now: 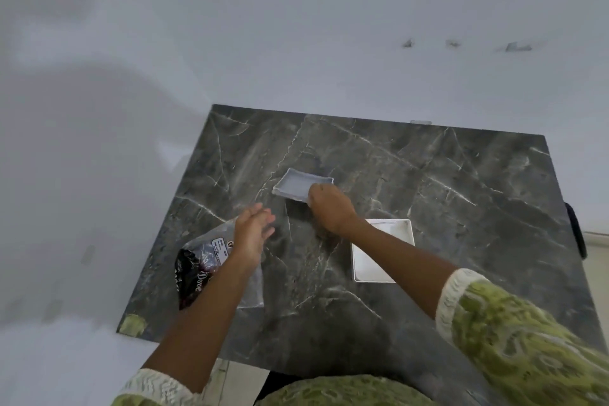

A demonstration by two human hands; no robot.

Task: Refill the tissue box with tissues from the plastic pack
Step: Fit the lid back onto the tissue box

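The right hand [329, 208] is closing its fingers on the near right corner of a flat stack of white tissues [298, 186], pinching it at the edge and holding it tilted, the far left side low near the table [461, 175] and the gripped corner raised a little. I cannot tell if the stack is touching the table at its far side. The left hand [253, 231] is hovering with the fingers straight and pressed together, holding nothing, just above the upper end of the plastic pack [211, 267].

The plastic pack is lying flat and looking nearly empty at the near left part of the table, its long axis running from the near side to the far side, a little slanted, with the opened transparent end pointing away from the person. The tissue stack is lying between the two hands, further from the person, with its long axis going across, from left to right.

The tissue box [382, 250], a white open tray, is standing at the right, partly hidden under the right forearm, and its inside is looking bare, so I judge it is not yet filled. It seems that the tissues are already out of the pack, and what is left is carrying them into the box and, if there is a cover, closing it.
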